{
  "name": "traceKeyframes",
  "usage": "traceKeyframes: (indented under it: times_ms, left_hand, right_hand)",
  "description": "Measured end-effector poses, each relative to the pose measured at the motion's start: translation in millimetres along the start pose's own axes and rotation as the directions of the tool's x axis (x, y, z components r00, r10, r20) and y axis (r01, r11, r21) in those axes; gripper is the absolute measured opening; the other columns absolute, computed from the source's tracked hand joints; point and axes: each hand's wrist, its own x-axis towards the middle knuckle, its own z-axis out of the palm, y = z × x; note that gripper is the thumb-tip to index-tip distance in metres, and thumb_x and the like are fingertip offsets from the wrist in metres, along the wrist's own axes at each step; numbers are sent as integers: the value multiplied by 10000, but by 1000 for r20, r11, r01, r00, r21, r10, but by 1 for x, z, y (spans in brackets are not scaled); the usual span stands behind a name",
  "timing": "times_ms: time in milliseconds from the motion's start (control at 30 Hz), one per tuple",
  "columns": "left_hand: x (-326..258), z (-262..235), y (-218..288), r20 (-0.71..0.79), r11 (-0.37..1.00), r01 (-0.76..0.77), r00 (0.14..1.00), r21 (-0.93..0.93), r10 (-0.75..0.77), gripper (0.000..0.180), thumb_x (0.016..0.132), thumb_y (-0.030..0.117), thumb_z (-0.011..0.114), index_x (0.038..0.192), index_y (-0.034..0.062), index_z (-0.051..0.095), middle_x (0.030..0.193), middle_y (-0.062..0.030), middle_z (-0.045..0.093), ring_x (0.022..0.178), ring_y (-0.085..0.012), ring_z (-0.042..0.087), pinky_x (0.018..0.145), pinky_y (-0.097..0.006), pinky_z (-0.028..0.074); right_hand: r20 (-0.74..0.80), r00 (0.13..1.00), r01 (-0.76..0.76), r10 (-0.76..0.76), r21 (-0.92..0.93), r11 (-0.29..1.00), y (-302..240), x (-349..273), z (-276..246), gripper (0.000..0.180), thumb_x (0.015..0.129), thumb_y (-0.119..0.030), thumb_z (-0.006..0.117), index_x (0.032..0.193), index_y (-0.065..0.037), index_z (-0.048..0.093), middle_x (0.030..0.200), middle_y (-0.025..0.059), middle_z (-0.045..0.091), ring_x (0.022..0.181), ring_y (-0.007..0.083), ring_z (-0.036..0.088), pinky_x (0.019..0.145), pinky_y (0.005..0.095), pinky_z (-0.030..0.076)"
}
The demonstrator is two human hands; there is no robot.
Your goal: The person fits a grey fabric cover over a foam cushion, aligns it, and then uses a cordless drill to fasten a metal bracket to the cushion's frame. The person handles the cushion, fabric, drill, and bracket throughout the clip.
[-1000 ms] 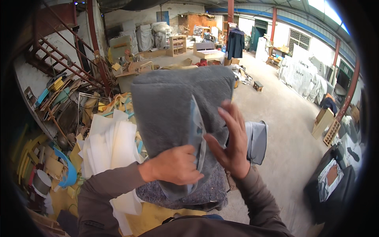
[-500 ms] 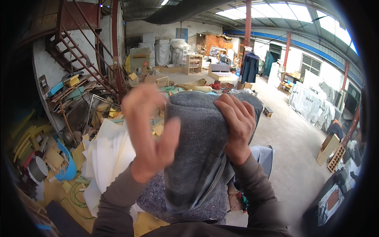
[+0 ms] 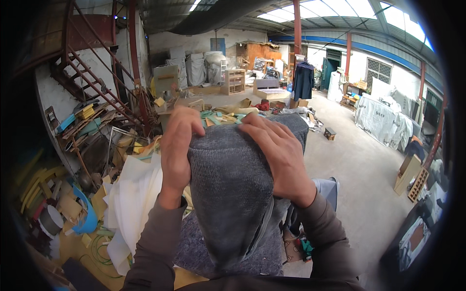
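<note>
A dark grey fabric cushion (image 3: 228,169) stands on end right before me, its boxy end toward the top. My left hand (image 3: 177,148) is closed on its upper left corner, fingers bent over the edge. My right hand (image 3: 284,160) grips the upper right side, with fingers reaching across the top. Along the lower right of the cushion runs an open seam (image 3: 258,230) that looks like a zip. Beneath it lies a speckled grey-purple felt pad (image 3: 199,247). The cushion's far side is hidden.
White foam sheets (image 3: 138,194) are heaped at my left, near a blue curved piece (image 3: 86,211) and foam scraps. A light blue-grey chair-like shape (image 3: 327,191) stands close on the right. Farther right are a small wooden box (image 3: 329,133) and plastic-wrapped furniture (image 3: 381,119).
My left hand, raised and blurred beside the cushion before, now holds its upper left corner. The right hand's fingers have spread along the top. The cushion has shifted slightly left.
</note>
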Motion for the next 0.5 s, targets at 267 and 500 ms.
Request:
traceKeyframes:
  times_ms: [267,500]
  left_hand:
    - [24,-19,-35,232,965,214,957,-151,-176,655,1254,464,483,738,61,439,708,18,414,689,-137,394,677,-345,324]
    - [46,-27,-39,292,971,172,949,-166,-118,677,1252,374,524,663,67,397,656,-39,469,605,-169,386,602,-384,282]
  right_hand:
    - [78,996,48,-54,80,996,26,38,14,840,745,-354,850,1515,-87,647,1484,221,730,1345,470,718,1108,536,543]
    - [293,956,-49,22,85,995,26,54,10,724,777,-282,831,1462,-112,668,1231,188,809,1176,458,771,969,517,582]
